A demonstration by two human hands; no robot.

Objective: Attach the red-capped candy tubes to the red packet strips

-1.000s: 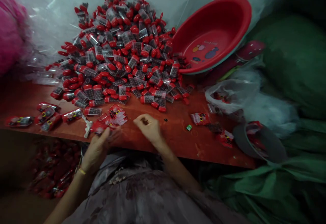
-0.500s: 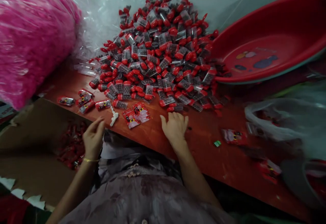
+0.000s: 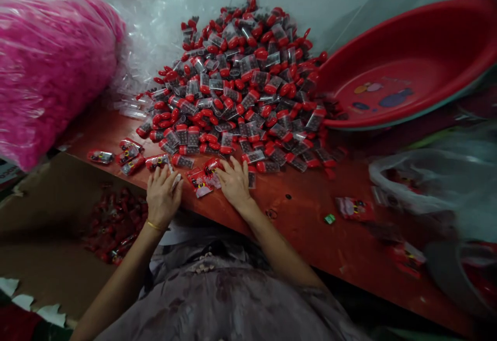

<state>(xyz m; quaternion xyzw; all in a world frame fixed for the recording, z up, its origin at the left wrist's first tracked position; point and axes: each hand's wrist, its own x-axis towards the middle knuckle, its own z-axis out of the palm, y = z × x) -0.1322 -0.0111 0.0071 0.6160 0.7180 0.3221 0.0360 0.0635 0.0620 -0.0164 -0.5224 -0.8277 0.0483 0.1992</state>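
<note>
A big heap of small clear tubes with red caps [image 3: 240, 87] covers the back of a red table [image 3: 310, 211]. My left hand [image 3: 163, 193] lies flat near the table's front edge, fingers spread, touching a wrapped tube [image 3: 157, 161] and a white scrap. My right hand [image 3: 235, 180] rests open beside it, fingers stretched onto small red printed sleeves [image 3: 200, 181] at the foot of the heap. Neither hand grips anything that I can see.
A red basin [image 3: 407, 77] leans at the back right. A pink filled plastic bag [image 3: 50, 67] sits at the left. A cardboard box [image 3: 46, 217] with wrapped tubes stands below the table's left edge. Clear bags [image 3: 427, 175] and loose sleeves lie at the right.
Both hands have moved forward onto the table: the left from the box edge up to the wrapped tube, the right leftward onto the red sleeves. The view shifted left since the earliest frame.
</note>
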